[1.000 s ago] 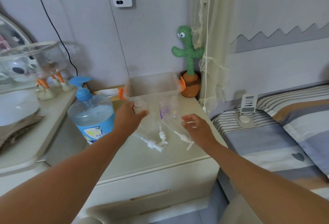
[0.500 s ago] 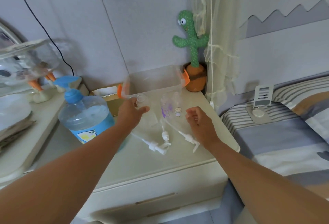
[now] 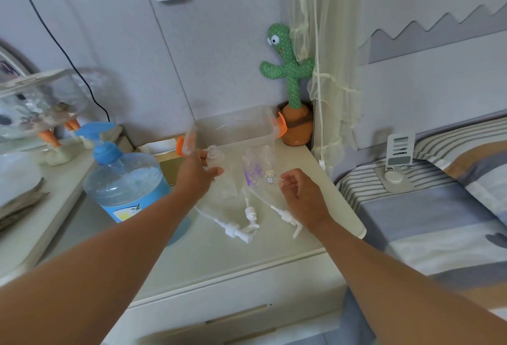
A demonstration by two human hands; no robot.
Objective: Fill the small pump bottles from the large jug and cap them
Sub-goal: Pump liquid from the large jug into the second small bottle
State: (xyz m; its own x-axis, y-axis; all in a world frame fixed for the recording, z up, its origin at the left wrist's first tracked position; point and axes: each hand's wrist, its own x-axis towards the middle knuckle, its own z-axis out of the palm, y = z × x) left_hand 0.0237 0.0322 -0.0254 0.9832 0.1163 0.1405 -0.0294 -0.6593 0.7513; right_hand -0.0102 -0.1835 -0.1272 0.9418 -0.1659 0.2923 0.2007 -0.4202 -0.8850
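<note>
My left hand (image 3: 196, 173) grips a clear, uncapped small bottle (image 3: 222, 177) that stands on the white nightstand (image 3: 219, 251). Two more small bottles stand to its right, one with a purple print (image 3: 251, 170) and one with a cartoon figure (image 3: 269, 165). Three white pump caps with long tubes lie in front of them: left (image 3: 233, 228), middle (image 3: 250, 214), right (image 3: 286, 218). My right hand (image 3: 300, 193) hovers loosely curled above the right pump cap, holding nothing. The large jug (image 3: 124, 180) of blue liquid with a blue pump stands at the left.
A clear storage box (image 3: 236, 128) with orange latches sits behind the bottles. A green cactus toy (image 3: 292, 81) in an orange pot stands in the back corner beside a curtain. A striped bed (image 3: 439, 207) lies at the right, a cluttered shelf at the left.
The view has shifted slightly. My left hand keeps its hold on the clear bottle, and my right hand has stayed hovering near the right pump cap.
</note>
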